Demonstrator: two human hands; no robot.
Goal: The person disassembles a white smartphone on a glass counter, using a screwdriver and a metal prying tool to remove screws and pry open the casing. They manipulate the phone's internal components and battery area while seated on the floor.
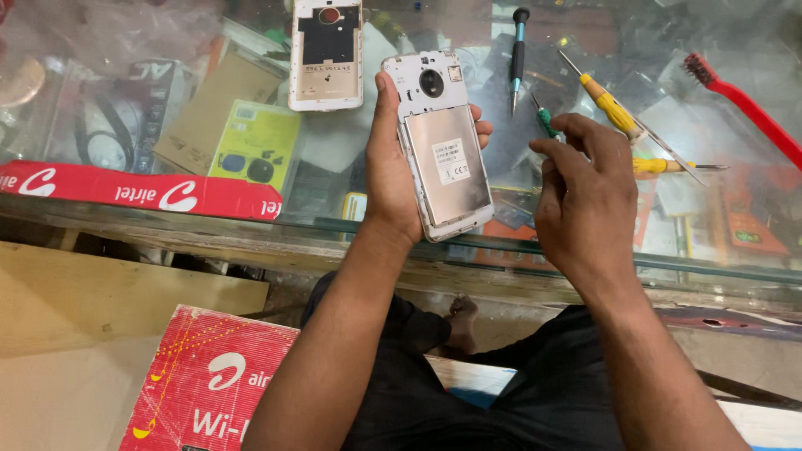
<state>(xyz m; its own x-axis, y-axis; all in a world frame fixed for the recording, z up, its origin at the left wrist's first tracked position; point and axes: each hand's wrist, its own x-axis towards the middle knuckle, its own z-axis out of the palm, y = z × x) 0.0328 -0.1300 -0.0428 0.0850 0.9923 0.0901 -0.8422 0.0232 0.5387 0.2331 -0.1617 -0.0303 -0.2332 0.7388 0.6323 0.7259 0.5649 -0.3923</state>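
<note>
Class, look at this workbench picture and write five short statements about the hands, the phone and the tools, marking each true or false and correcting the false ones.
1. The left hand holds an opened phone with its back cover off. True.
2. The right hand grips a red brush. False: the red brush lies on the glass counter; the hand holds a small green-handled screwdriver.
3. A second white phone shell lies on the counter. True.
4. The yellow-handled screwdriver is stuck into the phone. False: it lies apart on the counter.
5. The black-handled screwdriver lies on the counter, beside the held phone. True.
</note>
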